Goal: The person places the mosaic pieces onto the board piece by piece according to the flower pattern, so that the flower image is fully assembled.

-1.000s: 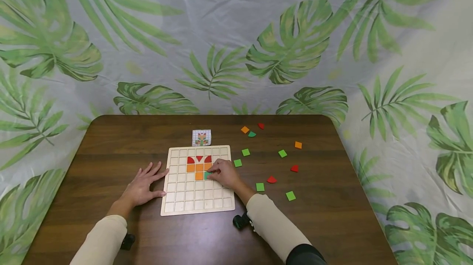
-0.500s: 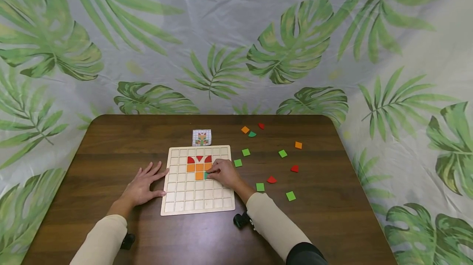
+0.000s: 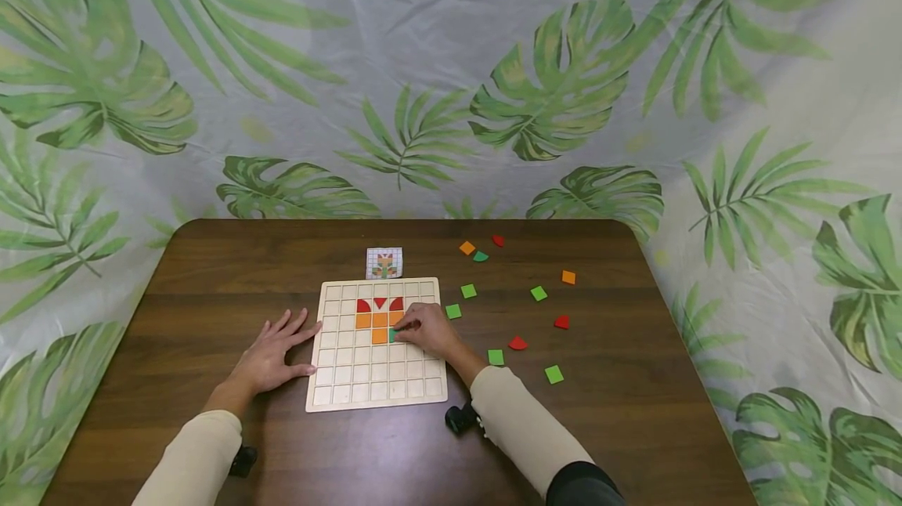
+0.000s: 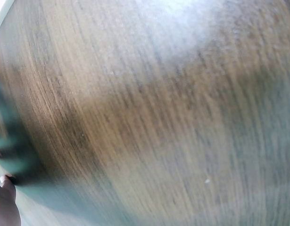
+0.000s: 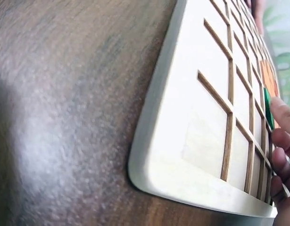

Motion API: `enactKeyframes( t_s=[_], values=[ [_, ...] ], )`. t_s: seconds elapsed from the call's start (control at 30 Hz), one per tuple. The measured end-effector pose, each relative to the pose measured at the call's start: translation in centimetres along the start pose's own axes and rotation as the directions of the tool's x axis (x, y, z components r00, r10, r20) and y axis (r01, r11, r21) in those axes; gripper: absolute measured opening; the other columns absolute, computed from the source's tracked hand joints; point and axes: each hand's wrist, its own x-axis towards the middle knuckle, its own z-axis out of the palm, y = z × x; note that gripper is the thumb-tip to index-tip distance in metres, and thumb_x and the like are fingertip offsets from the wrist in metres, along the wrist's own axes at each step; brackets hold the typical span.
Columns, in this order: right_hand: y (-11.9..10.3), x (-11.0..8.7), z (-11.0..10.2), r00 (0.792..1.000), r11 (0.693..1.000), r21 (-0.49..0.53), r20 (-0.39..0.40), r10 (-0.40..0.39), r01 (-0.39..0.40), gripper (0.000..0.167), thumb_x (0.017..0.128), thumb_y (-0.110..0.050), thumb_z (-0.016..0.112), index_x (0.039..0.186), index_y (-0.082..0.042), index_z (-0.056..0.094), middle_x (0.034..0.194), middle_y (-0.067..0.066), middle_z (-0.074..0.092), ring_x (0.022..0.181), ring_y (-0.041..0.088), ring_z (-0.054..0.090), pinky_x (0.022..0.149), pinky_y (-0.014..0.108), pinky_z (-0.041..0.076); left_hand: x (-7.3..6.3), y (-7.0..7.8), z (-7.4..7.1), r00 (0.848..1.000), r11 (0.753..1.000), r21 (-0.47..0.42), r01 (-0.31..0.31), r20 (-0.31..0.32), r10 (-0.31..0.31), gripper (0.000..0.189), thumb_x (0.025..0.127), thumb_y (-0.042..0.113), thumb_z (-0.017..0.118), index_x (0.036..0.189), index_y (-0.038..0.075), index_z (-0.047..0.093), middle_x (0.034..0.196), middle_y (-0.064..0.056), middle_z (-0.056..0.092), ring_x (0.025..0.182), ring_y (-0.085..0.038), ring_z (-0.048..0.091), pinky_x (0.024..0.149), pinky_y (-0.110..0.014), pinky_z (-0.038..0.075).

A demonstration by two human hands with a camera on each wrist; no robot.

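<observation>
A square wooden grid board (image 3: pixel 352 373) lies on the table, bearing several orange squares (image 3: pixel 380 320) and red pieces (image 3: pixel 380 303) in its upper middle cells. My right hand (image 3: pixel 427 330) is over the board, thumb and fingertips pinching a dark green tile (image 3: pixel 392 336) beside the lowest orange square. In the right wrist view the same green tile (image 5: pixel 268 107) shows under a fingertip, tilted against the grid lines; its far part is hidden. My left hand (image 3: pixel 271 355) rests with spread fingers, its fingertips at the board's left edge.
A small pattern card (image 3: pixel 384 263) lies just behind the board. To the right are scattered light green squares (image 3: pixel 496 357), red pieces (image 3: pixel 517 343), orange squares (image 3: pixel 568 277) and a dark green piece (image 3: pixel 481 256). The brown table (image 3: pixel 620 428) meets a leaf-print cloth (image 3: pixel 423 59) behind.
My right fingertips have shifted very slightly on the green tile, covering a little more of it than a second ago. The left hand and the board stay in place.
</observation>
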Motion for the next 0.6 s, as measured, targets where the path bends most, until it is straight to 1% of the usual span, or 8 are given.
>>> enactKeyframes(
  t_s=[0.17,0.27,0.4,0.5,0.6],
  values=[
    [0.2,0.0,-0.4,1.0,0.999,0.032,0.022,0.006,-0.006,0.013,0.08,-0.016,0.08,0.089,-0.008,0.078,0.079,-0.004,0.065,0.064,0.003,0.047,0.056,0.016,0.04,0.1,-0.1,0.0,1.0,1.0,0.014,-0.006,-0.006,0.006,0.081,0.079,0.053,0.071,0.146,0.017,0.043,0.155,-0.022,0.026,0.141,-0.048,0.016,0.11,-0.066,0.008],
    [0.6,0.1,-0.8,1.0,0.999,0.035,0.013,0.016,-0.016,0.011,0.081,-0.015,0.079,0.089,-0.007,0.077,0.08,-0.003,0.065,0.065,0.004,0.048,0.057,0.017,0.041,0.1,-0.2,0.0,1.0,1.0,0.018,-0.006,-0.01,0.007,0.081,0.079,0.053,0.071,0.146,0.017,0.043,0.155,-0.022,0.027,0.141,-0.048,0.016,0.11,-0.066,0.008],
    [1.4,0.4,-2.2,0.999,0.999,0.011,-0.037,0.033,-0.032,0.01,0.082,-0.013,0.078,0.089,-0.007,0.077,0.078,-0.002,0.064,0.065,0.007,0.05,0.058,0.019,0.043,0.1,-0.2,0.0,1.0,1.0,0.018,-0.002,-0.011,0.002,0.082,0.078,0.054,0.071,0.146,0.017,0.044,0.155,-0.021,0.027,0.142,-0.048,0.016,0.11,-0.066,0.008],
    [2.1,0.6,-3.7,0.995,0.998,0.003,-0.071,0.07,-0.07,0.01,0.083,-0.013,0.077,0.09,-0.007,0.076,0.077,-0.002,0.061,0.065,0.009,0.05,0.058,0.02,0.044,0.1,-0.2,0.1,1.0,1.0,0.018,0.001,-0.01,-0.001,0.082,0.078,0.054,0.071,0.146,0.017,0.044,0.155,-0.021,0.026,0.142,-0.047,0.016,0.11,-0.066,0.008],
    [3.2,0.7,-5.2,0.987,0.994,0.015,-0.121,0.11,-0.109,0.011,0.083,-0.013,0.077,0.091,-0.005,0.076,0.078,-0.001,0.061,0.066,0.011,0.052,0.059,0.022,0.045,0.0,-0.3,0.1,1.0,1.0,0.02,0.004,-0.008,-0.004,0.082,0.078,0.054,0.071,0.146,0.017,0.043,0.155,-0.02,0.026,0.142,-0.047,0.016,0.11,-0.066,0.008]
  ],
)
